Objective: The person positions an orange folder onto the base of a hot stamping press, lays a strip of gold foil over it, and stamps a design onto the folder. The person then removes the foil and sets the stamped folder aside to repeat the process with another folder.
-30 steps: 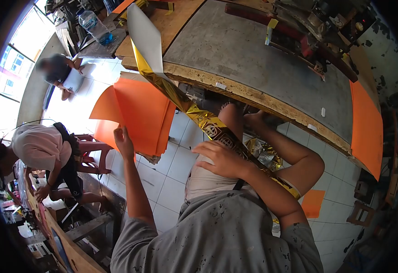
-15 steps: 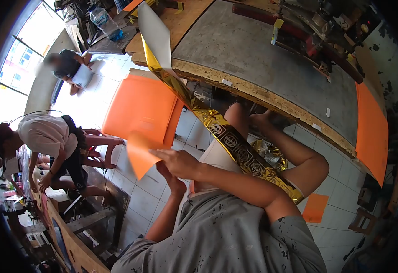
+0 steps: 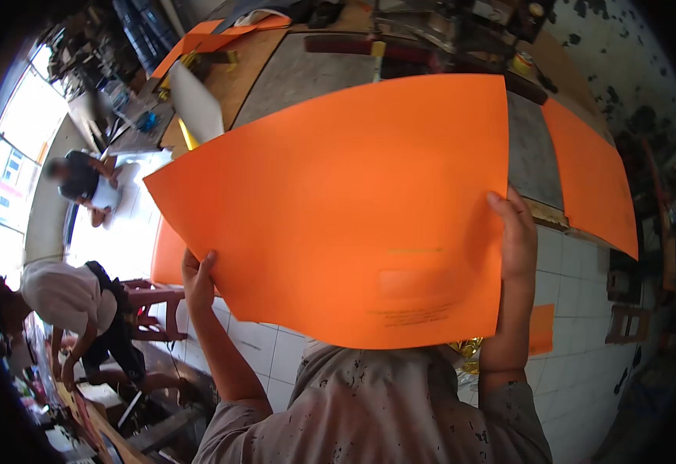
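A large orange sheet [image 3: 338, 216] is spread in front of me, slightly curved, with faint printed lines near its lower right part. My left hand [image 3: 199, 278] pinches its lower left edge, thumb on the near face. At the right edge, my right hand [image 3: 517, 236] grips it with the thumb in front and the fingers behind. The sheet hides my lap and most of the metallic gold foil [image 3: 469, 346], of which a crumpled bit shows below. The foil strip's grey-white end [image 3: 196, 100] sticks up beyond the sheet's upper left edge.
Behind the sheet stands a workbench [image 3: 276, 85] with a grey top. Orange sheets [image 3: 592, 178] lie at its right end, and another orange stack [image 3: 166, 255] is partly hidden at left. One person [image 3: 71, 298] bends over by a reddish stool [image 3: 152, 309]; another person [image 3: 83, 182] sits farther back.
The orange sheet has been lifted from the left and opened out before me. My hands have moved apart to its two sides, and the sheet now covers the foil strip and bench edge.
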The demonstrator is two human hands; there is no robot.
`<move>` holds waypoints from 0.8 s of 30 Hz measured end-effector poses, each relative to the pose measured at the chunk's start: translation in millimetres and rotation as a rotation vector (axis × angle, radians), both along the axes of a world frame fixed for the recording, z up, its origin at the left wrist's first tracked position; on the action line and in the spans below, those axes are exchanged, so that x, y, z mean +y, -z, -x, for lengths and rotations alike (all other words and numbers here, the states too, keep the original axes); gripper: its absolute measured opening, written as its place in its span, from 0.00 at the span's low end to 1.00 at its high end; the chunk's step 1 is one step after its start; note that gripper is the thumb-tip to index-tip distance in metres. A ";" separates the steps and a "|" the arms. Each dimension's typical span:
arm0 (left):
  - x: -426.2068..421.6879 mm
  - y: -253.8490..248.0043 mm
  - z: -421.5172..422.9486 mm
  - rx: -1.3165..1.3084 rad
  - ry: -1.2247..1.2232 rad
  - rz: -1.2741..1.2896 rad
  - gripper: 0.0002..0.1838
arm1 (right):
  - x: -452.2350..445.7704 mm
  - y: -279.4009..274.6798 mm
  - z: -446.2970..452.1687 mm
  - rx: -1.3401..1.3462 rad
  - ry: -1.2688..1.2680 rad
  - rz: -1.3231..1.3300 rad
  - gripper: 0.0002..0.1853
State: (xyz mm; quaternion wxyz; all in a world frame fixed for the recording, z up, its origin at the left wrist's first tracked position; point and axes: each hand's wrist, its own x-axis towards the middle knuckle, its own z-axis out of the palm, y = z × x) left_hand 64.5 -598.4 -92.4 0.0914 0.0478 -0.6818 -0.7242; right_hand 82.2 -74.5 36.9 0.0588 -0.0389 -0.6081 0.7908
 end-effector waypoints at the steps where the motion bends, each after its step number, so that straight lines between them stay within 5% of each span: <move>1: 20.6 -22.3 10.3 0.059 0.073 0.088 0.17 | 18.4 4.7 -2.2 -0.005 0.076 -0.152 0.20; 5: 65.7 -77.5 57.4 0.075 0.227 0.246 0.25 | 53.9 13.7 -6.6 -0.138 0.235 -0.701 0.23; 12: 85.0 -115.7 141.0 0.086 0.267 0.455 0.40 | 82.0 20.3 33.4 -0.159 0.309 -0.923 0.28; 22: 86.0 -131.5 267.7 0.238 0.096 0.972 0.32 | 84.8 21.0 129.7 -0.046 0.358 -1.034 0.12; 24: 89.4 -122.9 265.4 0.494 -0.100 1.222 0.32 | 82.1 21.1 125.5 0.099 0.425 -1.129 0.12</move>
